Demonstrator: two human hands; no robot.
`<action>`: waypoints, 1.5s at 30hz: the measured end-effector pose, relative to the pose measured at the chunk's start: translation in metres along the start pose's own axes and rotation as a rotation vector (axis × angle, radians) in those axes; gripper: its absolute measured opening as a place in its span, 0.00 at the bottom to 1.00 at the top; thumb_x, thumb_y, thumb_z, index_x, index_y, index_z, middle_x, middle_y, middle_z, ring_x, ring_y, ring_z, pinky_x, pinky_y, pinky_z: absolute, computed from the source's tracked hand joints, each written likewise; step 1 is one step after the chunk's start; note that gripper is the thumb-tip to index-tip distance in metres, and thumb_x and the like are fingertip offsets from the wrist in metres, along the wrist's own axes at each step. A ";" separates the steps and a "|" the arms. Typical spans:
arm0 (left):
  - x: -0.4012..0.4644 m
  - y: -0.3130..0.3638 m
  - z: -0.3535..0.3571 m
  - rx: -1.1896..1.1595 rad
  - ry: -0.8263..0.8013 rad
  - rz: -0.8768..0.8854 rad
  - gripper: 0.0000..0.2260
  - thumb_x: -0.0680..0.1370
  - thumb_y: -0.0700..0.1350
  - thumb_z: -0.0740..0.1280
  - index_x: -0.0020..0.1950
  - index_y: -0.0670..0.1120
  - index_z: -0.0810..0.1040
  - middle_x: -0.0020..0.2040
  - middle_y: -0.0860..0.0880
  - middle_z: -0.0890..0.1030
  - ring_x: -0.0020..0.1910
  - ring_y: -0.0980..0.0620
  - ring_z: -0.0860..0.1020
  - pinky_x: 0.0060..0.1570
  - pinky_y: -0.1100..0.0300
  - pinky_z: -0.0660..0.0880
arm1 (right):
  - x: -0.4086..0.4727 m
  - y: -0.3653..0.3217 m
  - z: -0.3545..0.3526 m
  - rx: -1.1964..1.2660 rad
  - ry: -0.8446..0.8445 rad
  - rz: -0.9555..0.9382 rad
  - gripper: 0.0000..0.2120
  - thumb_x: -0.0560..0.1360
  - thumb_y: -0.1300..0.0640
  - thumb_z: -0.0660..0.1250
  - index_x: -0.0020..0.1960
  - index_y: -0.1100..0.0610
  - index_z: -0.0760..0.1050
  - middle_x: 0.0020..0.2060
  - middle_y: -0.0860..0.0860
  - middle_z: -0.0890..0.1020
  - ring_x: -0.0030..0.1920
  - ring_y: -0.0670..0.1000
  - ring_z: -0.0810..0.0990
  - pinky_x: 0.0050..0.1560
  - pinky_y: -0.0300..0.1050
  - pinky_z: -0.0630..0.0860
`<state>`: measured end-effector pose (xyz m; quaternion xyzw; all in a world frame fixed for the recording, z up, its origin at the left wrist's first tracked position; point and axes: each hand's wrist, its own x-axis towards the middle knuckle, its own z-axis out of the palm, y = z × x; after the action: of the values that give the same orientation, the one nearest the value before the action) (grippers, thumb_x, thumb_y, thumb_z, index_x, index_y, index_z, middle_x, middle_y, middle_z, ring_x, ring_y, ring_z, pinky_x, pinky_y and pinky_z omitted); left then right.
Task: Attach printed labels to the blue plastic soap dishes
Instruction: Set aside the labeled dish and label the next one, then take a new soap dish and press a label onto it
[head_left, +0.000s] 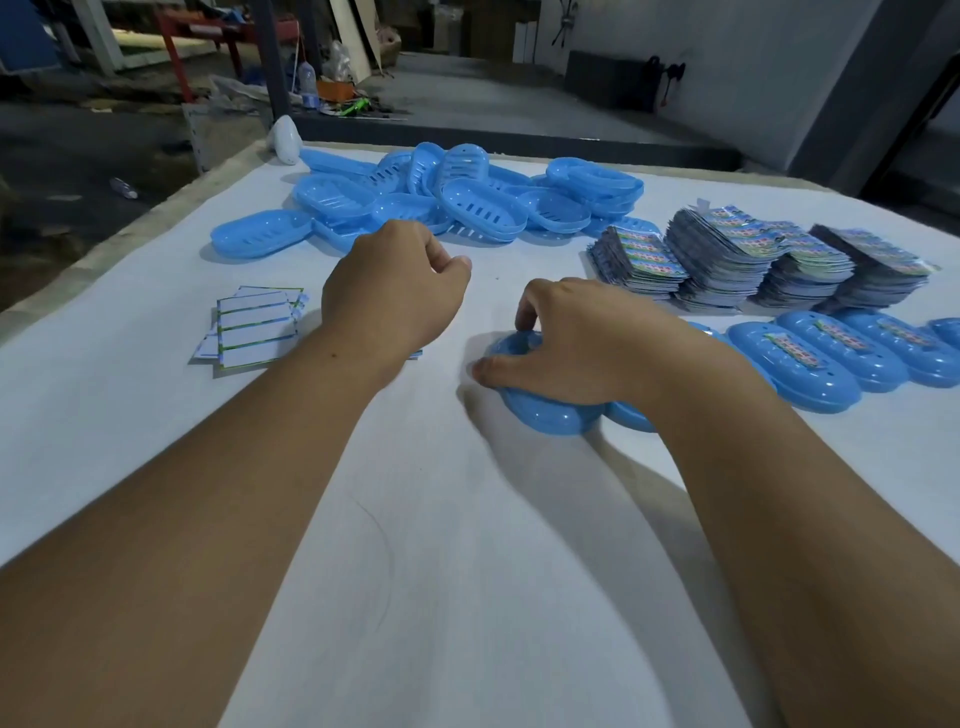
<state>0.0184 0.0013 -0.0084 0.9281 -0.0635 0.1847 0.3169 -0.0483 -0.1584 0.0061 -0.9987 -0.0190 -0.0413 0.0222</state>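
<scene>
Fingers (524, 306) of your right hand (582, 343) curl down over a blue soap dish (540, 410), thumb at its left edge, gripping it against the white surface (467, 545) just right of centre. Your left hand (389, 291) hovers to its left with the fingers curled in on themselves; you seem to hold nothing in it, though the fingertips are hidden from view.

To the right of the held dish runs a row of labelled dishes (831, 358), each lying face down with a printed label across its back. Beyond that row, far right, stand stacks of printed labels (753, 254). At the far middle lies a loose pile of unlabelled dishes (441, 197). On the left, near your left wrist, a small fan of white backing cards (254, 327) with green borders rests on the surface.
</scene>
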 end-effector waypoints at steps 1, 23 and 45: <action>0.000 0.000 0.000 0.003 0.000 -0.001 0.10 0.79 0.57 0.67 0.46 0.52 0.76 0.37 0.56 0.75 0.36 0.54 0.74 0.33 0.59 0.64 | -0.001 0.001 0.000 -0.009 -0.005 0.008 0.33 0.65 0.22 0.63 0.55 0.48 0.72 0.49 0.48 0.75 0.48 0.53 0.73 0.34 0.45 0.62; 0.001 -0.006 0.003 0.039 -0.036 -0.019 0.11 0.77 0.60 0.66 0.44 0.54 0.78 0.38 0.56 0.79 0.33 0.58 0.76 0.35 0.58 0.68 | -0.002 0.065 -0.015 0.122 -0.150 0.221 0.28 0.65 0.32 0.72 0.52 0.54 0.83 0.47 0.51 0.85 0.47 0.53 0.82 0.53 0.51 0.80; 0.027 -0.055 -0.021 0.156 0.104 -0.160 0.07 0.79 0.51 0.66 0.52 0.51 0.81 0.50 0.50 0.83 0.46 0.48 0.77 0.43 0.54 0.71 | 0.029 0.023 0.016 0.307 0.169 -0.149 0.12 0.74 0.43 0.71 0.54 0.47 0.82 0.40 0.37 0.79 0.48 0.47 0.80 0.52 0.44 0.77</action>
<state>0.0498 0.0575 -0.0136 0.9412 0.0420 0.2113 0.2603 -0.0171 -0.1793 -0.0088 -0.9724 -0.0973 -0.1232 0.1726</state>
